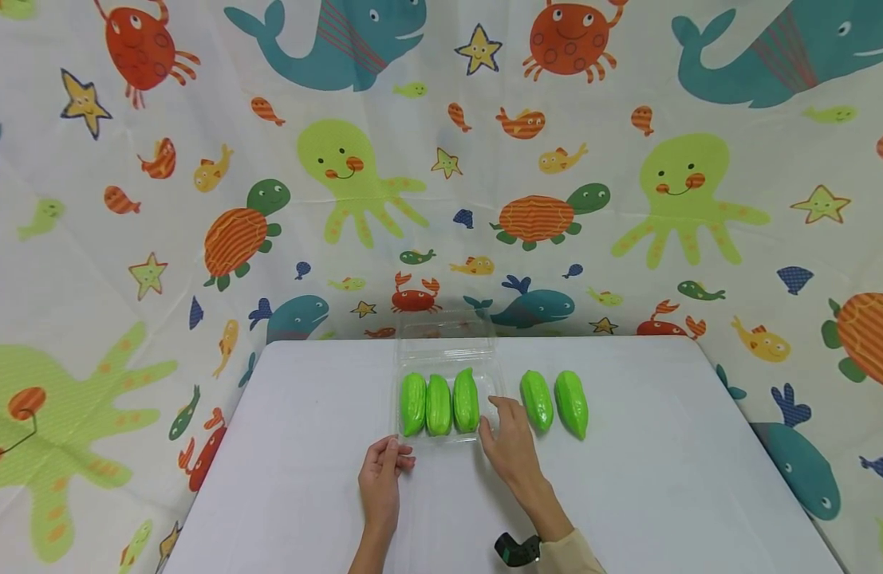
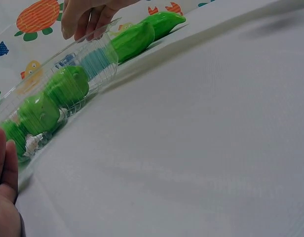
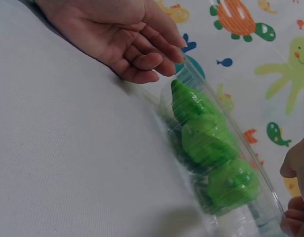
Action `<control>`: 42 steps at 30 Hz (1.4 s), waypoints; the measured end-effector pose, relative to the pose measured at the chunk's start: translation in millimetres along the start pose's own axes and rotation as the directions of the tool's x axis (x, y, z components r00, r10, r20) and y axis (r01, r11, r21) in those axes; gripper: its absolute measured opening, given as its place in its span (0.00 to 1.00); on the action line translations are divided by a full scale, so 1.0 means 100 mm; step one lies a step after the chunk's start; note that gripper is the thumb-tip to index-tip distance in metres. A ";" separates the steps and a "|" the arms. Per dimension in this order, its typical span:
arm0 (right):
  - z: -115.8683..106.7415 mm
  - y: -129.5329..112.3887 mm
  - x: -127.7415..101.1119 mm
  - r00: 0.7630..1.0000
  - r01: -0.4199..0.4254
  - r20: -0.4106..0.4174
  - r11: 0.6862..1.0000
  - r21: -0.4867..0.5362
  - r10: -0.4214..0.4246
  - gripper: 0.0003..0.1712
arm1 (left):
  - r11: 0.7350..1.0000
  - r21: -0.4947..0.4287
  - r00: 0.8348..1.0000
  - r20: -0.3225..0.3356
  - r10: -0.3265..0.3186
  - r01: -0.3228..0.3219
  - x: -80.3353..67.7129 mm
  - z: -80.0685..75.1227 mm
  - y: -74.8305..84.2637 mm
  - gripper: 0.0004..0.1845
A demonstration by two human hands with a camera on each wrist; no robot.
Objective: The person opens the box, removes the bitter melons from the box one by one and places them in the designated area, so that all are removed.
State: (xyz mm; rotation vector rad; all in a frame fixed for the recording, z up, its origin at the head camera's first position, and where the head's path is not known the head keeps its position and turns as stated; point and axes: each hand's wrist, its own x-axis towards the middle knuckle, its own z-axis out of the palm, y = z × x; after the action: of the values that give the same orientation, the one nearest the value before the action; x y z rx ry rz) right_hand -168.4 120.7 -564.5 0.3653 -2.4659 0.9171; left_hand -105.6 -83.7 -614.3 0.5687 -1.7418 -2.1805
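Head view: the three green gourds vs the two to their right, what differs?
The three green gourds lie packed side by side inside the clear plastic tray; the two green gourds lie bare on the white table, with a gap between them. The right hand sits between the groups. All five look alike in colour and shape and lie roughly parallel.

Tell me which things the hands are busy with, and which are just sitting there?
Busy with:
- clear plastic box, three green fruits inside
- left hand at its near left corner
- right hand at its right side

Just sitting:
- two green fruits on the white table
- sea-animal cloth behind
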 end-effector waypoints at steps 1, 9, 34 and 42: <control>0.00 0.00 0.00 1.000 0.001 0.001 1.000 -0.002 -0.001 0.19 | 1.000 -0.001 1.000 -0.002 -0.002 0.002 0.00 0.00 0.00 0.21; 0.02 0.02 -0.01 1.000 0.001 0.006 1.000 -0.006 -0.001 0.19 | 1.000 0.003 1.000 -0.003 0.001 -0.001 0.00 0.01 -0.01 0.21; 0.05 0.00 -0.02 0.998 -0.009 0.058 1.000 -0.010 0.009 0.22 | 1.000 0.028 1.000 -0.007 0.006 -0.006 0.00 0.03 -0.02 0.20; 0.10 -0.02 -0.02 0.992 -0.037 0.124 0.999 -0.018 0.039 0.26 | 0.999 0.037 1.000 -0.009 -0.001 0.001 0.00 0.00 -0.07 0.20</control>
State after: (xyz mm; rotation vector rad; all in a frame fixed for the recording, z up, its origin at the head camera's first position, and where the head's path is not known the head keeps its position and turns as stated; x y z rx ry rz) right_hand -169.3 112.9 -570.7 0.3813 -2.6002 0.9150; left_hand -105.9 -82.0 -621.4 0.5877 -1.7807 -2.1472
